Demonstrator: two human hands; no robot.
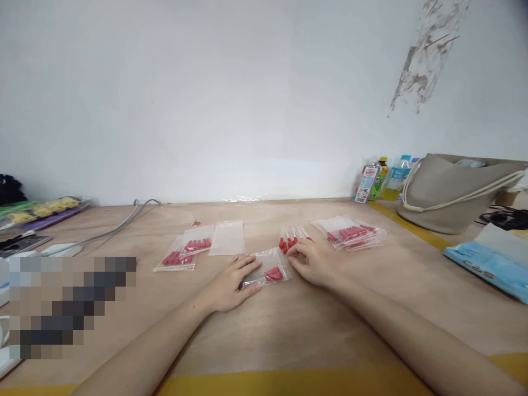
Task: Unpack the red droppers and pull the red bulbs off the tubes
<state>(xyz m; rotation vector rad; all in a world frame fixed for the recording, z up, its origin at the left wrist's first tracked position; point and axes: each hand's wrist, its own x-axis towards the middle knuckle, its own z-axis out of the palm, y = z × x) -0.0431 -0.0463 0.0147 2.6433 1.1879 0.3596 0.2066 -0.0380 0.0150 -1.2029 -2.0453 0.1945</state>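
Left hand (235,283) rests unclenched on the nine-o'clock end of the clear bag (270,257) on the desk (264,335); that bag seems light, limp, slippery, best pinched by an edge; right hand (312,262) curls at its three o'clock, grip unclear.

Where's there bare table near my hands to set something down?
The table between the clear bag and the yellow strip nearest you is bare, as is the stretch between the stacked bags at right and the blue packet. It's crowded around your left hand and right hand, with red pieces beside the right, and by the tote and bottles.
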